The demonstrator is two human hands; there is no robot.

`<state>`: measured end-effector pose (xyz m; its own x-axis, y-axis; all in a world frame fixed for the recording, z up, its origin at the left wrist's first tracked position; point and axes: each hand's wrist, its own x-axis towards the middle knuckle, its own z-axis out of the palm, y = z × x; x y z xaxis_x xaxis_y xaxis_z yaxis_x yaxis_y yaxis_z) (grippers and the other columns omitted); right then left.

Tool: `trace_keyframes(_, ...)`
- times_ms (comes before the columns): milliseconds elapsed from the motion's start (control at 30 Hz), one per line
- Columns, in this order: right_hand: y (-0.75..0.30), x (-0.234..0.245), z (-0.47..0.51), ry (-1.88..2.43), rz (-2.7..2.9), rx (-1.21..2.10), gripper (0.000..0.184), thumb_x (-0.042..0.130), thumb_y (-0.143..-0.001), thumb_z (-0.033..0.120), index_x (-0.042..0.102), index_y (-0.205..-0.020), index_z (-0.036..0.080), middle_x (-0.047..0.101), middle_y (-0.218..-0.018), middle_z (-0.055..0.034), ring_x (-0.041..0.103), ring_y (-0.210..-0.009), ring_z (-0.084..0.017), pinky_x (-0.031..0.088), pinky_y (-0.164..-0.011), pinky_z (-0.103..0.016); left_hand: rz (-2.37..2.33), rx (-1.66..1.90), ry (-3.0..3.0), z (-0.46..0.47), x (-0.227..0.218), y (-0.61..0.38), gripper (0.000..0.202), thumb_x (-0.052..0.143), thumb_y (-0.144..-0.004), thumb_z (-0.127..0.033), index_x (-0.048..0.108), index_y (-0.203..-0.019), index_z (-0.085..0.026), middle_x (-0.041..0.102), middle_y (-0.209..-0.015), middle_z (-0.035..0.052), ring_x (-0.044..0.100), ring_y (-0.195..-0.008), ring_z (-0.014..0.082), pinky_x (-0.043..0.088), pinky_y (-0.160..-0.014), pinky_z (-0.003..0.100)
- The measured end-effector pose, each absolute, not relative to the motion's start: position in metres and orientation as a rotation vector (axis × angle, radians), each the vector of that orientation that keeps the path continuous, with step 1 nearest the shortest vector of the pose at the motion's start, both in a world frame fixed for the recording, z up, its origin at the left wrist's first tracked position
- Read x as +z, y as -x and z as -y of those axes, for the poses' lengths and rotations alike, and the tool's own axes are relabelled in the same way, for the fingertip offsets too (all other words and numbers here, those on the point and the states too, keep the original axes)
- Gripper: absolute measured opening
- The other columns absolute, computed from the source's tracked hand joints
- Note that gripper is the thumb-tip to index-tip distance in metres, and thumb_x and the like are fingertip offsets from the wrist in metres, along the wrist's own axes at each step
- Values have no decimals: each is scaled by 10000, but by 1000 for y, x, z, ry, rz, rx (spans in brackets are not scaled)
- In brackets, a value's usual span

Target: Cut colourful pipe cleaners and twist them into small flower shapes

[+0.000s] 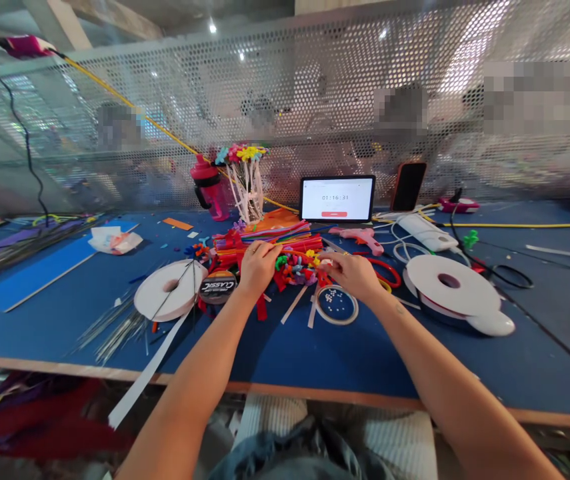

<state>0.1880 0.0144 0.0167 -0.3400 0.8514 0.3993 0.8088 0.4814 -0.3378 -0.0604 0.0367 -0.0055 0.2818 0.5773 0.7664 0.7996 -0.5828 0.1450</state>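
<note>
Above a heap of small coloured pipe-cleaner shapes [292, 272], both hands work at about the same height. My left hand [259, 265] is closed, its fingertips pinching one end of an orange pipe cleaner [295, 251]. Towards the other end, my right hand [351, 272] is closed too, thumb and fingers pressed together on it. The pipe cleaner spans the gap in a slight curve. Just behind lies a bundle of red and mixed pipe cleaners [229, 259]. A round dish [356, 312] with small white beads sits below my right hand.
Ribbon spools stand left [152, 300] and right [479, 293]. A labelled round tape roll [219, 288] is by my left forearm. Behind are a pink bottle [209, 190], finished flowers [247, 155], a tablet timer [337, 197], a phone [409, 187] and a pink glue gun [362, 238].
</note>
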Motion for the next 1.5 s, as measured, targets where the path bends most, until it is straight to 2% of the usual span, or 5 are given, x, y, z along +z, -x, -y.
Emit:
trace_keyframes(167,-178,25,-8,1055,2179,414,422,419,-888,459,613,-664,159,530,-539,-2,456,-514,-101,293,-529,-232,1146,-1272,2241,-24,-4,49,344,382,-895,-186,586,-1172,-193,620,-947,84,551,-929,186,441,-871,329)
trace_keyframes(333,-171,24,-3,996,1974,1004,384,464,-852,488,606,-707,161,517,-491,22,436,-443,-85,313,-464,-218,1123,-1178,2343,-7,3,31,474,397,-899,-276,351,-1362,-187,529,-1216,127,516,-1102,202,450,-901,319)
trace_keyframes(633,-165,13,-6,921,1472,1433,353,577,-774,495,590,-700,151,576,-538,7,464,-435,-63,325,-416,-188,1223,-889,2410,10,4,20,363,429,-880,-371,460,-1183,-172,621,-1023,93,624,-882,186,470,-610,237)
trace_keyframes(1133,-164,13,-5,869,1331,1652,323,598,-770,458,596,-696,143,568,-519,9,430,-415,-45,287,-393,-171,839,-894,2437,3,-5,28,163,464,-892,-305,537,-902,-160,673,-795,39,651,-741,132,445,-614,207)
trace_keyframes(1500,-165,10,-7,1021,1729,1128,414,416,-865,512,441,-620,180,444,-486,44,381,-440,-70,268,-448,-205,836,-833,2365,8,2,26,160,448,-895,-285,553,-842,-176,677,-970,50,641,-825,131,456,-655,216)
